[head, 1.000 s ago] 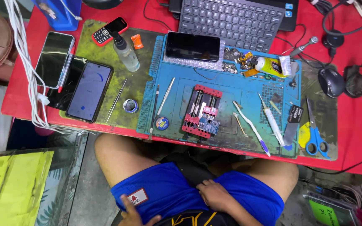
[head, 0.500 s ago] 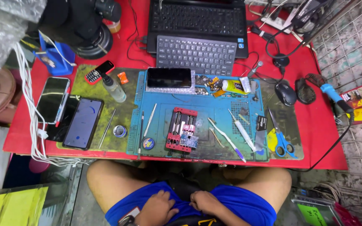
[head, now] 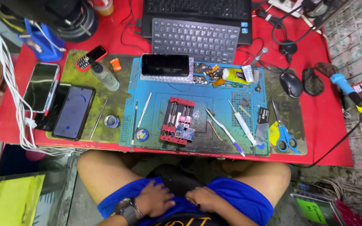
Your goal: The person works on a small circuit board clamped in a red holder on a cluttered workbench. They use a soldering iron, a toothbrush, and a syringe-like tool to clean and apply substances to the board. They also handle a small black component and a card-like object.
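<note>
At the far left a bundle of white cables (head: pixel 11 96) is hanging down over the edge of the red table (head: pixel 323 125), and it is looking easy to snag with a knee or elbow, which could drag the three smartphones (head: pixel 73 112) lying side by side just beside it off the edge. A clear spray bottle (head: pixel 104 75) is lying tilted on the green mat (head: pixel 118 104) near a small red keypad phone (head: pixel 89 57); if its cap is loose, liquid could be creeping toward the phones.

On the blue repair mat (head: pixel 197 90) a dark smartphone (head: pixel 165 65) is lying face up at the top, and the red circuit-board holder (head: pixel 177 121), clamping a small blue board, is sitting near the front edge, where a bump from below could be shaking it loose. A white-handled brush (head: pixel 225 132), a syringe (head: pixel 241 122) and blue-and-yellow scissors (head: pixel 282 134) are lying further right, the brush tip close to the table's front edge.

Below the table, both hands are resting on the person's blue shorts, well apart from the holder. The left hand (head: pixel 153 199), wearing a wristwatch (head: pixel 126 209), is lying flat with fingers spread, holding nothing. The right hand (head: pixel 204 199) is lying loosely curled, also holding nothing.
</note>
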